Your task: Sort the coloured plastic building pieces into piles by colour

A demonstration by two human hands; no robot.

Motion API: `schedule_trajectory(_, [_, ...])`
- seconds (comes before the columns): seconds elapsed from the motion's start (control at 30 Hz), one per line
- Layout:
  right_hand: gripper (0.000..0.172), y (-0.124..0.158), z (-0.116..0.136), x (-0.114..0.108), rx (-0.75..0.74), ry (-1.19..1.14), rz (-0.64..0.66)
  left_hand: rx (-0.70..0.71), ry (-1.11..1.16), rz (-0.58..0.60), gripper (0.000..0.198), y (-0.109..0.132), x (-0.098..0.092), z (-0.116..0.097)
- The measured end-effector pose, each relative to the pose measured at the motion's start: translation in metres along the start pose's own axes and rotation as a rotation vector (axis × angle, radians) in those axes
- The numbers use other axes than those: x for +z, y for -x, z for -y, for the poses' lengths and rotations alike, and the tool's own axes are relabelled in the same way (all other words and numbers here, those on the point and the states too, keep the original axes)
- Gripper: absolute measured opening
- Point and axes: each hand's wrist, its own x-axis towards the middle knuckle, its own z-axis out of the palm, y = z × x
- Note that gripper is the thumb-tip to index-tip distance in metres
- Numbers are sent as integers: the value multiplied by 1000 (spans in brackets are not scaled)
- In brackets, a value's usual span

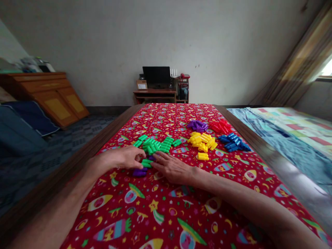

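Observation:
My left hand [123,158] and my right hand [173,168] rest on a red patterned tablecloth [166,211], fingertips meeting at a small green block [146,162]. A purple block [139,172] lies just below, between the hands. Whether either hand grips the green block I cannot tell; both touch it. Just beyond the hands lies a pile of green blocks [155,143].
Farther back sit piles of yellow blocks [202,141], blue blocks [234,142], red blocks [220,126] and purple blocks [197,125]. One yellow block [202,156] lies apart. A bed [293,135] is at the right, a wooden cabinet [52,97] at the left, a desk with monitor [158,83] behind.

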Motion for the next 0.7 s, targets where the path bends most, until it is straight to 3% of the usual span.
schedule_trajectory(0.1, [35,-7,-4,9,55,31,3,14,-132,-79,31,-2,15,-12])
schedule_trajectory(0.23, [22,-15,-7,8,165,76,32,52,-169,-152,38,-9,32,-14])
schedule_trajectory(0.43, [18,-12,-17,-16,379,73,78,169,-4,-151,34,-15,21,-6])
schedule_trajectory(0.53, [30,-3,-52,-46,564,137,-33,165,100,-191,36,-15,10,-5])
schedule_trajectory(0.63, [37,12,-108,-78,821,229,-159,135,159,-237,37,-14,2,-10])
schedule_trajectory(0.7, [37,23,-146,-91,1011,291,-171,109,186,-292,35,-14,0,-18])
